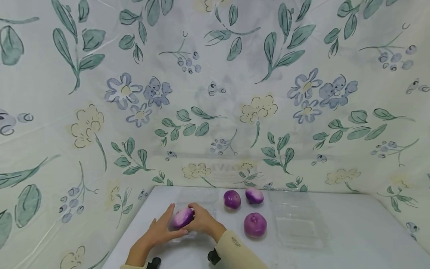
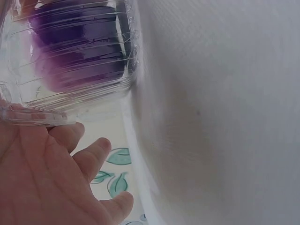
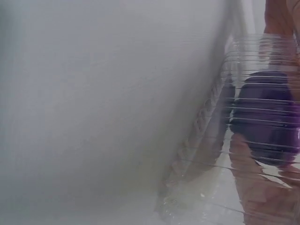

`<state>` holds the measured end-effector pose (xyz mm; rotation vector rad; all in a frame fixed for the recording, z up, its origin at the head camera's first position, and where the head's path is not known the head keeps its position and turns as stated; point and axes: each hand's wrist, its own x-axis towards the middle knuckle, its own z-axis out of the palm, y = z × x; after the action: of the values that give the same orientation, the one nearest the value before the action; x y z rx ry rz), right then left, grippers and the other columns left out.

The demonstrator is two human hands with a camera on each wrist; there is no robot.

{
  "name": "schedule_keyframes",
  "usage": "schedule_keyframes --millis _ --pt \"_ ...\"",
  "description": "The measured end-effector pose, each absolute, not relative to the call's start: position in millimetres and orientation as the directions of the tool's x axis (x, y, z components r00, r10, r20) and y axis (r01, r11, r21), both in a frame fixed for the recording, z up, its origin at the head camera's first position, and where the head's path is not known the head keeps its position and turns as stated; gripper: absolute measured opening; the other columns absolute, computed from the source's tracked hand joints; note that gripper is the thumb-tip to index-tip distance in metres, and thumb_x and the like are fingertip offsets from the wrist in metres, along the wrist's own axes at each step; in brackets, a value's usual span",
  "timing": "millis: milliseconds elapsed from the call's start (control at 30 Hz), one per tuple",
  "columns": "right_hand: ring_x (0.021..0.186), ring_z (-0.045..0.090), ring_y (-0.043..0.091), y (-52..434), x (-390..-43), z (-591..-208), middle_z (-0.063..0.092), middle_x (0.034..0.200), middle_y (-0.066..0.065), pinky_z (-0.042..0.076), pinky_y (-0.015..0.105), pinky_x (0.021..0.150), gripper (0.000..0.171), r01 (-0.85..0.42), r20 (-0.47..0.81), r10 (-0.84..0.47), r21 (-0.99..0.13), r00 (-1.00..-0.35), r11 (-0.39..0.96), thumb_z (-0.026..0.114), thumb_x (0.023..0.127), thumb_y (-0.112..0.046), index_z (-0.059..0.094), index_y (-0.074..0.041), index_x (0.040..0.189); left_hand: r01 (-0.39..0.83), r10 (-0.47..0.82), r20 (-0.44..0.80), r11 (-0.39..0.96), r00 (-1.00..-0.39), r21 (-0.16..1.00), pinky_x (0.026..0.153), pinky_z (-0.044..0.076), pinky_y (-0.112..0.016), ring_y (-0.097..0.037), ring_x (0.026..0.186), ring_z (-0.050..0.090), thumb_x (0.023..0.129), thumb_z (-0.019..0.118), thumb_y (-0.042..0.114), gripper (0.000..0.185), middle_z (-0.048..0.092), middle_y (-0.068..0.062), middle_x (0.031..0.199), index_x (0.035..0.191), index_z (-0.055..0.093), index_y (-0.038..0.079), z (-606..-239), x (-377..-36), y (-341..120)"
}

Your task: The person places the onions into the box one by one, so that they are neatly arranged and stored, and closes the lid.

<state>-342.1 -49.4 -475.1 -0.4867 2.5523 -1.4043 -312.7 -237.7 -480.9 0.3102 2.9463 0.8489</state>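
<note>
Fingers of the left hand (image 1: 162,232) stand spread wide, at eight o'clock of one purple bulb (image 1: 183,218) inside a clear container (image 2: 79,96). The right hand (image 1: 203,221), at three o'clock, pinches this bulb. Farther toward three o'clock are three other bulbs (image 1: 255,225), then one transparent tray (image 1: 299,226).

From my end, no txt reads clearly in any cam. On the head cam I get tiny dark print (image 1: 236,241) on the R sleeve (image 1: 242,254), too small to make out, & pale marks (image 1: 232,168), poss. letters, low on the floral sheet (image 1: 231,127), too faint for me to read either.
</note>
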Motion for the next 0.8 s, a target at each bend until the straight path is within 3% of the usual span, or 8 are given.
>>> schedule_keyframes --millis 267,533,800 --pt "0.102 0.064 0.023 -45 -342 -471 0.065 0.117 0.013 0.054 0.042 0.093 0.082 -0.216 0.015 -0.378 -0.841 -0.926 0.496 0.091 0.068 -0.016 0.049 -0.006 0.138 0.196 0.224 0.013 0.823 -0.975 0.532 0.108 0.002 -0.08 -0.049 0.146 0.022 0.08 0.073 0.058 0.116 0.015 -0.026 0.161 0.156 0.011 -0.005 -480 -313 -237" --pt "0.112 0.064 0.029 -39 -344 -465 0.062 0.128 0.018 0.055 0.04 0.094 0.084 -0.317 0.066 -0.434 -0.781 -0.899 0.538 0.09 0.07 -0.025 0.047 -0.005 0.14 0.185 0.214 0.007 0.825 -0.977 0.535 0.108 0.002 -0.079 -0.049 0.146 0.022 0.079 0.074 0.058 0.117 0.016 -0.026 0.161 0.156 0.011 -0.004 -482 -313 -238" --pt "0.116 0.064 0.03 -26 -347 -459 0.059 0.134 0.019 0.056 0.04 0.093 0.08 -0.323 0.093 -0.45 -0.823 -0.888 0.468 0.089 0.073 -0.028 0.049 -0.008 0.139 0.191 0.212 0.022 0.824 -0.977 0.534 0.107 0.004 -0.08 -0.049 0.145 0.024 0.079 0.075 0.056 0.116 0.018 -0.026 0.161 0.156 0.013 -0.004 -480 -312 -237"
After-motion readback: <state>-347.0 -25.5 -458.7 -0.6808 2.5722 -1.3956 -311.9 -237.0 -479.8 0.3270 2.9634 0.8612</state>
